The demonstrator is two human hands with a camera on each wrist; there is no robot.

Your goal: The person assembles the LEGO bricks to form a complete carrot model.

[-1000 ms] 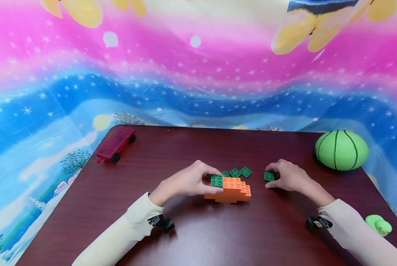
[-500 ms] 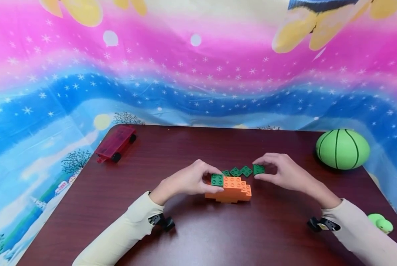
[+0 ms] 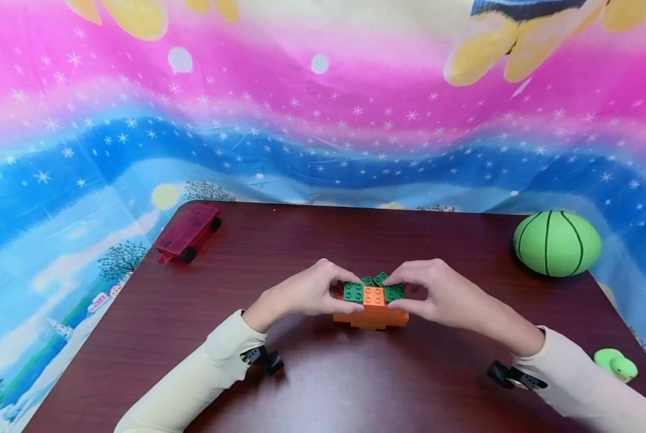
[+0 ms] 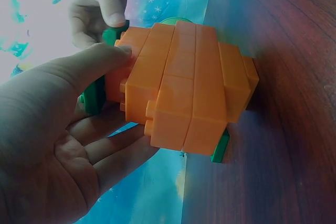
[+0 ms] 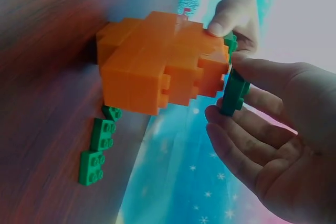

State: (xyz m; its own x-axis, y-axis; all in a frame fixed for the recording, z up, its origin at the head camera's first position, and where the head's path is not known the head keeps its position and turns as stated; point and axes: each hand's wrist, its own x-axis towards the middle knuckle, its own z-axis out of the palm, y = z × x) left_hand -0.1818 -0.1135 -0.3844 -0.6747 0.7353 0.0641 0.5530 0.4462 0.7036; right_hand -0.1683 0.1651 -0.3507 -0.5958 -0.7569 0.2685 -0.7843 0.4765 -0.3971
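A stepped stack of orange building bricks [image 3: 371, 316] stands on the table. At its upper left my left hand [image 3: 307, 293] holds it, the thumb against an orange brick in the left wrist view. A green brick [image 3: 353, 292] sits on top there, between thumb and fingers. My right hand [image 3: 449, 297] pinches another green brick [image 3: 394, 293] at the right end of the stack's top. In the right wrist view that green brick [image 5: 233, 93] is close to the top studs; whether it touches them I cannot tell. Orange studs show between the two green bricks.
Loose green bricks [image 5: 103, 134] lie on the table behind the stack, partly hidden in the head view. A red toy wagon [image 3: 188, 231] stands at the back left, a green ball [image 3: 557, 243] at the back right. A green rubber duck [image 3: 616, 364] is by the right forearm.
My right hand has carried its green brick leftward from the table on the right to the top of the orange stack. My left hand has stayed in place on the stack.
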